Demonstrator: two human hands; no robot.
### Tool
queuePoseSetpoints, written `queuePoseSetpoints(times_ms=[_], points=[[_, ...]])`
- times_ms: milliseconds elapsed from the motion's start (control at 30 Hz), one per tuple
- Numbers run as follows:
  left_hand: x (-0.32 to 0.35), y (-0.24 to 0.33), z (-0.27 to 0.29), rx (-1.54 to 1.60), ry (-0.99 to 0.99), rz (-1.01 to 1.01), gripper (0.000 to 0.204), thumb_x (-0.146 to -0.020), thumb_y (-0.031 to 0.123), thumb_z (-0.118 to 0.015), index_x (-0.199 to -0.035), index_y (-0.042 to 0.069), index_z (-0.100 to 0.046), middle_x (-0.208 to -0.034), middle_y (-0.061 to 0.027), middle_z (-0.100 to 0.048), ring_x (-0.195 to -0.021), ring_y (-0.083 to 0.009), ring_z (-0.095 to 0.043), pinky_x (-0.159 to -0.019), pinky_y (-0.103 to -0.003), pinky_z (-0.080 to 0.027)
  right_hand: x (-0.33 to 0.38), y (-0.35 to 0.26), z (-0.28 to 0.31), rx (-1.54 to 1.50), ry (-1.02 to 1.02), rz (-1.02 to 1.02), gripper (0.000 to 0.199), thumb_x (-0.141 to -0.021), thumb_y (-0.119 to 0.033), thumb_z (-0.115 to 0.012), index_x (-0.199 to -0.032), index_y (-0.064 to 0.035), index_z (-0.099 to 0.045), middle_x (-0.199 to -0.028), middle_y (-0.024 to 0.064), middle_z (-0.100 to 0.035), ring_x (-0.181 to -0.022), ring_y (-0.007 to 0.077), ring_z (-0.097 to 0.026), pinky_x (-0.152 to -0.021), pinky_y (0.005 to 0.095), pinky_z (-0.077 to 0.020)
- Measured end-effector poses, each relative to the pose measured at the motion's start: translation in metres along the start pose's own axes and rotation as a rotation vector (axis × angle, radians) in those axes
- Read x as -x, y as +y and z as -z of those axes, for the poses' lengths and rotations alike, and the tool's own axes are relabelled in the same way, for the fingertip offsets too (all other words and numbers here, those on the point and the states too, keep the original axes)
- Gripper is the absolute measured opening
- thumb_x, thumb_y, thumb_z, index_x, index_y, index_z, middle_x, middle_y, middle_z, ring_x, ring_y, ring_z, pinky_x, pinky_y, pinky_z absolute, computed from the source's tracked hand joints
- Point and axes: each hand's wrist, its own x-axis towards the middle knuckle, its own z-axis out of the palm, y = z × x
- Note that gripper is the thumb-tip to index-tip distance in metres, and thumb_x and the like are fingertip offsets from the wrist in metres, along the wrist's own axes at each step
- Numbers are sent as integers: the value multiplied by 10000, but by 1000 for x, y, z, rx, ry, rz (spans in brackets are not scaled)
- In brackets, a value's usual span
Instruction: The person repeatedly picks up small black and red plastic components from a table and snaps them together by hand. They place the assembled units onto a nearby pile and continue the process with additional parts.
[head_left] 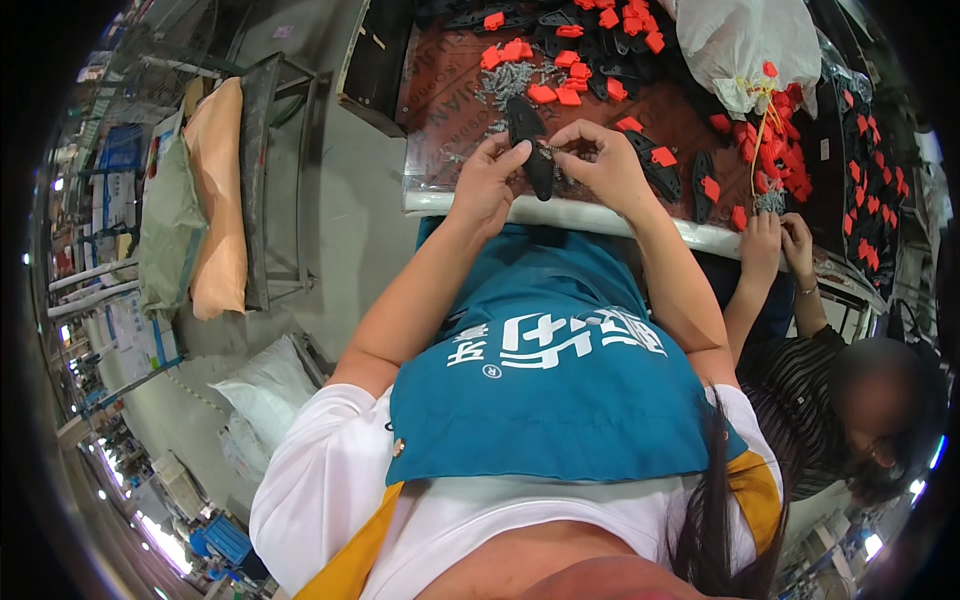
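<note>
Near the table's front edge, my left hand [488,182] grips a black plastic part [538,172], a long shape with pointed ends, held upright between thumb and fingers. Against the part's right side, my right hand [607,168] pinches a small metal piece that looks like a spring [546,150]; the fingertips partly hide it. Just beyond lies a heap of small grey metal springs [508,84]. Red plastic pieces [573,74] are scattered beside it. To the right of my right hand rest more black parts, one [704,185] with a red piece on it.
A large whitish plastic bag [748,50] stands at the back right above a red heap [775,150]. A co-worker's hands [768,245] work at the table's right, by another small spring pile [769,200]. A dark upright board [376,65] borders the left. Sacks [215,200] lean farther left.
</note>
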Motion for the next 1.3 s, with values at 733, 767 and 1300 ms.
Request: queuePoseSetpoints(times_ms=[733,767,1300], points=[[5,1,-7,-157,2,-159,211,-886,93,-617,-1080,51,-547,-944,-30,-596,-823,-125,-606,-714,-290,-541,-9,9,-2,198,111,125,199,-858,-206,-642,-857,-10,-675,-813,115,-647,-712,219,-628,-632,314,-474],[4,3,-6,-143,11,-141,190,-891,102,-613,-1062,54,-545,-950,-26,-597,-830,-122,-605,-722,-296,-541,-15,-1,6,107,99,19,202,-856,-213,-643,-859,-14,-677,-814,125,-647,-719,240,-631,-639,324,-476],[0,5,6,-67,60,-76,194,-901,127,-603,-1056,42,-523,-937,-26,-579,-811,-125,-577,-736,-313,-521,-104,80,98,1346,117,140,282,-762,-150,-689,-988,-35,-565,-949,155,-623,-908,328,-624,-754,430,-516]])
